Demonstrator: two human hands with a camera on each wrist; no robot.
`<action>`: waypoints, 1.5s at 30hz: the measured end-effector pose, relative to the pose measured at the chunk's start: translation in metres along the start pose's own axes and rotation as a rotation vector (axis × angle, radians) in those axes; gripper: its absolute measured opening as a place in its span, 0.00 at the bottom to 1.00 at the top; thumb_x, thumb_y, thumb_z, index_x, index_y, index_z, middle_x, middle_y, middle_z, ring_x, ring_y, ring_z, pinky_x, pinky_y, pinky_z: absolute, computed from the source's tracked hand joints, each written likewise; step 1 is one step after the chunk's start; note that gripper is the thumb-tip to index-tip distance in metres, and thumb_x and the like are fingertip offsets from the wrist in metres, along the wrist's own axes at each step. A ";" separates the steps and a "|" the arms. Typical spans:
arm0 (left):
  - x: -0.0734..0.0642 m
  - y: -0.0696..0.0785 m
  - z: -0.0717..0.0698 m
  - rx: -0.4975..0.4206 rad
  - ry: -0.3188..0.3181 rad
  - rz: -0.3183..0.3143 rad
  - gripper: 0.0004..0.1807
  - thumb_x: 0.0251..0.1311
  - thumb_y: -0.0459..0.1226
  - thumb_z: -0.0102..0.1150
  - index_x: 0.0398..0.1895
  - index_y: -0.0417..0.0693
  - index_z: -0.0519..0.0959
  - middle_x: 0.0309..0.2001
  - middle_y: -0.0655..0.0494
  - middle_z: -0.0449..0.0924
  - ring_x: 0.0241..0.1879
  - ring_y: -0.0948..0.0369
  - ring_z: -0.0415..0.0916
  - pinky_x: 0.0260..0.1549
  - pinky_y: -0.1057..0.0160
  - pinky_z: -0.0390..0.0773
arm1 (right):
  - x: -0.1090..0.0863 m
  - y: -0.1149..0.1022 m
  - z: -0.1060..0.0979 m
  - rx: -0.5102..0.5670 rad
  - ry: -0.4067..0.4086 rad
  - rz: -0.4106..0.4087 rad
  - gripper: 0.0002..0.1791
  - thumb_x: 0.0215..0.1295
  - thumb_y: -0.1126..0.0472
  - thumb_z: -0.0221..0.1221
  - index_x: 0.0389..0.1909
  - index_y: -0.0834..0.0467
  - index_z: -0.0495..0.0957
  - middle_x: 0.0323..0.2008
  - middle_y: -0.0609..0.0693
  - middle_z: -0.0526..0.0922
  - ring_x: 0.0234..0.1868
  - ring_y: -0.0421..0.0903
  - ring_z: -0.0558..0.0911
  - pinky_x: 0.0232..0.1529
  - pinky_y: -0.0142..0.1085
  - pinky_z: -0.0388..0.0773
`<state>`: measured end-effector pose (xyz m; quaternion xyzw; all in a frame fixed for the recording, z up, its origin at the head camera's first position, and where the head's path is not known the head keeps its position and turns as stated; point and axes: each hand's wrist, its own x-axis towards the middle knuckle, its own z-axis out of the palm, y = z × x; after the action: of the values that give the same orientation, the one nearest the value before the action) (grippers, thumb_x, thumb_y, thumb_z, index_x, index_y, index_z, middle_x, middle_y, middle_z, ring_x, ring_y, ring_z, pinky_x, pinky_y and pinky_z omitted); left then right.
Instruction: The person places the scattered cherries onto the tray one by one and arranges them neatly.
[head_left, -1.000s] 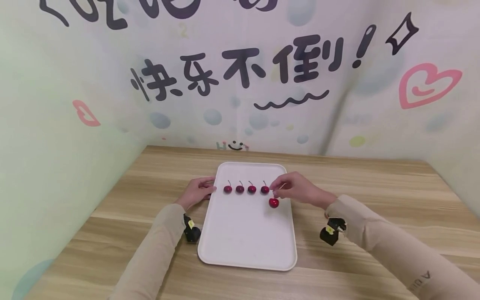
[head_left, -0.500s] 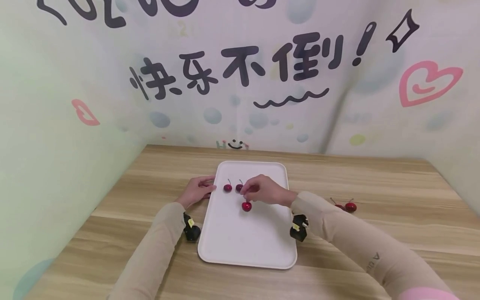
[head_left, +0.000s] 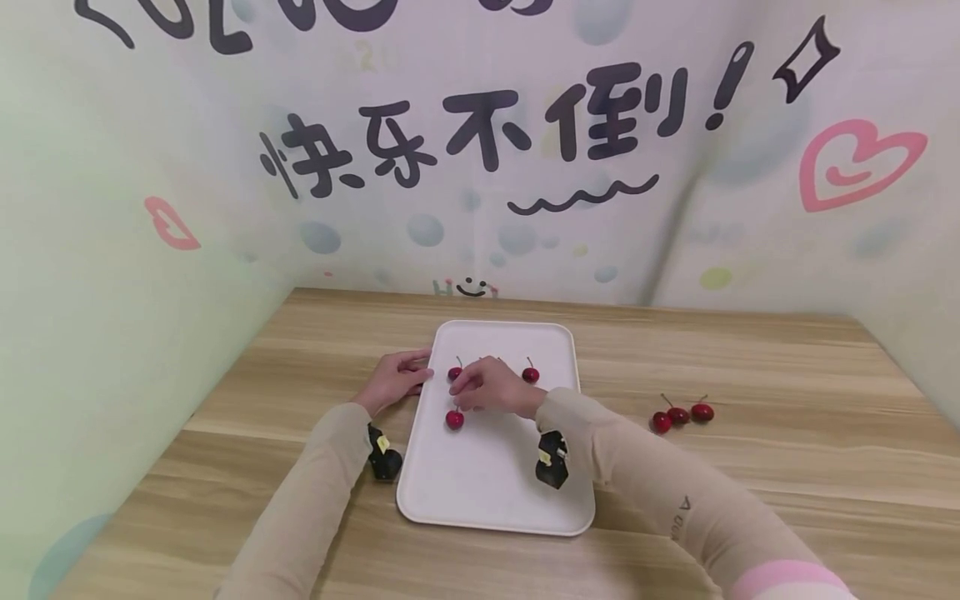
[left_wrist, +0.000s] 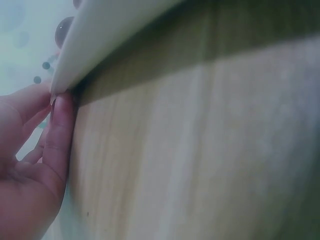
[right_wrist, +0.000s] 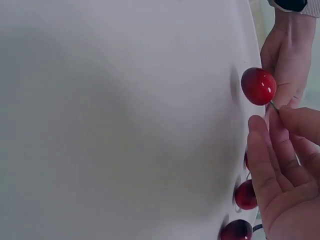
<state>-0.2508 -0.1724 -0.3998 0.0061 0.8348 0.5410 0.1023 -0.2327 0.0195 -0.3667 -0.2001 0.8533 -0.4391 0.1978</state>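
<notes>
My right hand [head_left: 491, 386] pinches the stem of a red cherry [head_left: 454, 419] between thumb and finger, low over the left part of the white tray [head_left: 495, 500]. In the right wrist view, the held cherry [right_wrist: 258, 86] hangs by its green stem, just off the tray surface. Behind that hand runs a row of cherries; the leftmost cherry [head_left: 454, 373] and the rightmost cherry [head_left: 530, 375] show, while the middle ones are mostly hidden. At the tray's left edge, my left hand [head_left: 393, 381] holds the rim, which the left wrist view shows between thumb and finger [left_wrist: 61, 125].
Three loose cherries [head_left: 677, 415] lie on the wood-grain table [head_left: 750, 483] to the right of the tray. A printed cloth [head_left: 480, 242] with writing hangs behind the table. Each wrist wears a small black camera.
My right hand has carried the cherry leftward, from the tray's right side to below the row's left end. The loose cherries came into view as the right arm shifted. My left hand stayed put.
</notes>
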 end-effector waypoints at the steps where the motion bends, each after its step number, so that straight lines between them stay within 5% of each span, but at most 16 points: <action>1: 0.000 0.000 0.000 -0.002 -0.001 -0.001 0.24 0.58 0.32 0.53 0.60 0.41 0.65 0.47 0.38 0.74 0.40 0.54 0.76 0.37 0.63 0.78 | 0.001 0.000 0.002 0.005 0.005 0.008 0.07 0.53 0.66 0.61 0.34 0.62 0.80 0.25 0.49 0.79 0.24 0.41 0.76 0.27 0.29 0.76; 16: 0.001 -0.002 -0.001 0.008 0.001 0.007 0.24 0.58 0.33 0.53 0.59 0.38 0.65 0.45 0.39 0.74 0.36 0.60 0.76 0.36 0.65 0.78 | 0.007 0.008 0.015 0.105 0.011 0.076 0.04 0.52 0.67 0.61 0.29 0.64 0.79 0.22 0.51 0.80 0.23 0.42 0.80 0.28 0.30 0.79; 45: 0.000 -0.001 0.000 0.001 0.010 0.008 0.23 0.58 0.32 0.53 0.58 0.39 0.66 0.44 0.39 0.74 0.36 0.59 0.76 0.35 0.65 0.79 | 0.009 0.011 0.020 0.036 0.049 0.111 0.05 0.52 0.65 0.62 0.29 0.63 0.79 0.20 0.50 0.79 0.20 0.41 0.78 0.25 0.30 0.78</action>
<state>-0.2509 -0.1732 -0.4008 0.0066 0.8357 0.5408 0.0958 -0.2321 0.0076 -0.3877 -0.1378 0.8596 -0.4475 0.2045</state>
